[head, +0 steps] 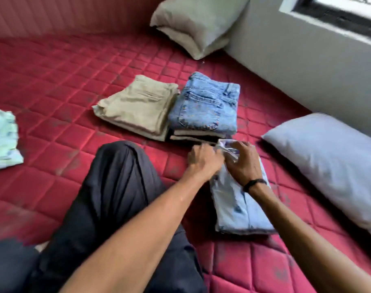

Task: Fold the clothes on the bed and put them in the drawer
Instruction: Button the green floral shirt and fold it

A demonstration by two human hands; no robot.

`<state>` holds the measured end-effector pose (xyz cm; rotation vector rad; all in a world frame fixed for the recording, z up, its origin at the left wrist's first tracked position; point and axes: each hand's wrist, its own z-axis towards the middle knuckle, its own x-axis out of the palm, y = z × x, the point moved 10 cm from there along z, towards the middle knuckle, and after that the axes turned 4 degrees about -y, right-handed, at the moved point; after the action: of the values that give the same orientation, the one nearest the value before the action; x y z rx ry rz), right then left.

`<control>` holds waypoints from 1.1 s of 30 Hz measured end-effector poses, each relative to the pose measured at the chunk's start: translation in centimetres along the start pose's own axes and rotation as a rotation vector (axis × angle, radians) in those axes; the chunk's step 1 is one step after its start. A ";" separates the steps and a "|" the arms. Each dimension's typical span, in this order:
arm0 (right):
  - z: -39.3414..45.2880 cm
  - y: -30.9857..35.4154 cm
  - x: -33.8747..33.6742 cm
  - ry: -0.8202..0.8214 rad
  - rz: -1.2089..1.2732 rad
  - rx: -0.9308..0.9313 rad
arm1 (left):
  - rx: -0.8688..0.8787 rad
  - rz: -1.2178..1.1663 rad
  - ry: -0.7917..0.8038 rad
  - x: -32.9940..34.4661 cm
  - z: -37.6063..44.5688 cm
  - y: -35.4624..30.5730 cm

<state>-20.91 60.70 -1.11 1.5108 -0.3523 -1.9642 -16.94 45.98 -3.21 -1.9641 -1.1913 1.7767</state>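
Pale blue shirt (239, 204): lying folded on the red bed (53, 81), near a grey pillow (328, 153). Left hand (203, 159) and right hand (241, 163) are gripping its far collar end, fingers curled. Folded khaki trousers (136, 106) and jeans (205, 104) are sitting beyond, touching.

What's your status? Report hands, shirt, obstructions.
Both hands, left and right, gripping the light blue shirt at its far end. Shirt partly folded on the mattress. Nothing obstructing.

Head view, downward over bed (53, 85)
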 end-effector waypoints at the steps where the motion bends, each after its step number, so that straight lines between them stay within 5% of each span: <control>1: -0.8 -2.4 -0.8 -0.088 0.024 0.078 | -0.122 -0.064 0.103 2.9 -0.4 2.1; 4: -3.1 -8.1 -2.9 -0.190 -0.034 0.346 | -0.312 -0.226 0.370 8.7 -2.9 5.9; 7: -5.5 -14.0 -1.2 0.101 -0.012 0.675 | -0.365 -0.347 0.376 10.7 -4.2 5.8; 10: -5.8 -15.1 -0.6 0.264 -0.030 0.707 | -0.420 -0.456 0.393 12.3 -5.1 5.1; 15: -6.3 -12.9 1.1 0.437 0.483 0.882 | -0.480 -0.632 0.321 12.3 -5.0 5.4; 23: -6.1 1.8 0.1 0.614 0.839 0.737 | -0.322 -0.709 0.246 0.0 -6.6 4.8; 33: -0.4 29.9 9.1 0.765 1.000 0.391 | -0.234 -0.779 -0.188 -26.9 -3.8 17.0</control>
<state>-12.41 32.17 8.44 1.6961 -0.9410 -0.5117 -4.70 17.82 5.90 -1.1536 -1.9486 1.4496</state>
